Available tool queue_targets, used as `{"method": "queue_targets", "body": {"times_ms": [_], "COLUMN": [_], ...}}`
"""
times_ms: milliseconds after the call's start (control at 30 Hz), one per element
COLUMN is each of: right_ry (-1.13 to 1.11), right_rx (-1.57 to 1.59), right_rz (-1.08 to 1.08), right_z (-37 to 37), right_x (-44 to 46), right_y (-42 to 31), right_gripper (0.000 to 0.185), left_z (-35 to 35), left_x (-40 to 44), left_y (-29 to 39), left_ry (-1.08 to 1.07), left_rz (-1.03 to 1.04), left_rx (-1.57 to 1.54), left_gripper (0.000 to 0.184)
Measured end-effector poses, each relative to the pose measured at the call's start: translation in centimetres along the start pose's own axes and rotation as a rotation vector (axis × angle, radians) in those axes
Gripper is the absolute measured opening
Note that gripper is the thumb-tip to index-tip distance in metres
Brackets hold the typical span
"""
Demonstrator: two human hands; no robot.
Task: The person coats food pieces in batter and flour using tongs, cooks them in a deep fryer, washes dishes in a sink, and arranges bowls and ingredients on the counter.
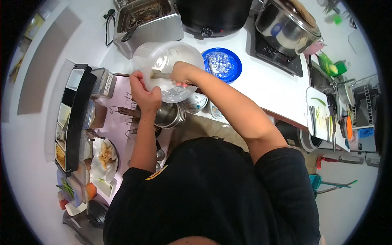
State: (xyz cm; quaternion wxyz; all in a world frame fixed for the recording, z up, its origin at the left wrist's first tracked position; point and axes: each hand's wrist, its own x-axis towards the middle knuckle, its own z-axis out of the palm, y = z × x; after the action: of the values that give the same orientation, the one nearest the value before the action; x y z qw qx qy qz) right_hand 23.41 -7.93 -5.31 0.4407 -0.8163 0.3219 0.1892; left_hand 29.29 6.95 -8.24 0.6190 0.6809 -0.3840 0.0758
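Observation:
A large translucent plastic tub (pixel 175 51) is tilted with its open mouth partly toward me, at the counter's left end. My left hand (pixel 145 94) is closed on the near left rim of the tub, thumb and fingers curled over it. My right hand (pixel 183 73) reaches over the tub's mouth, its fingers wrapped around a slim utensil (pixel 162 75). The pale brownish end of that utensil points left, inside the tub near my left hand. Whether it is a brush or a scraper I cannot make out. Close beside the tub on the right lies a round blue lid (pixel 236 67).
A steel deep fryer (pixel 151 30) and a black cooker (pixel 214 18) stand behind the tub. To the right, a steel pot (pixel 283 28) sits on a black induction hob (pixel 277 57). Topping containers (pixel 73 118) and a lined tray of fried food (pixel 105 157) are at the left.

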Motion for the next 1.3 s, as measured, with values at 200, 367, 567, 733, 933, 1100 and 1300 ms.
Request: {"method": "queue_targets", "body": {"times_ms": [200,367,567,733,933,1100,1300], "right_ry": [0.703,0.912,1.161,0.466,0.553,0.867,0.903], "right_rx": [-0.663,-0.945,-1.339,-0.708,-1.002,-1.042,-1.501], "right_rz": [-0.197,-0.252,-0.259,-0.431,-0.314,-0.310,-0.465], "right_z": [0.5,1.3,2.0,1.9,1.3,0.9,-0.7], "right_x": [-6.3,-5.4,-2.6,-2.2,-5.4,-7.2,-6.2], "right_y": [-0.9,-1.4,-2.2,-3.0,-2.8,-0.7,0.5], "right_gripper": [0.014,0.014,0.021,0.020,0.012,0.018,0.021], "left_z": [-0.3,0.0,0.0,-0.4,-0.2,1.0,0.7], "left_x": [0.5,0.7,0.7,0.6,0.5,1.1,3.3], "left_y": [-0.9,-0.6,-0.2,-0.7,-0.5,1.1,1.7], "left_ry": [0.030,0.038,0.014,-0.001,0.022,-0.005,-0.138], "left_rz": [0.027,-0.032,-0.026,-0.038,-0.058,0.012,0.121], "left_rx": [-0.039,-0.048,-0.053,-0.097,-0.091,0.176,0.261], "left_gripper": [0.036,0.038,0.039,0.038,0.037,0.038,0.039]}}
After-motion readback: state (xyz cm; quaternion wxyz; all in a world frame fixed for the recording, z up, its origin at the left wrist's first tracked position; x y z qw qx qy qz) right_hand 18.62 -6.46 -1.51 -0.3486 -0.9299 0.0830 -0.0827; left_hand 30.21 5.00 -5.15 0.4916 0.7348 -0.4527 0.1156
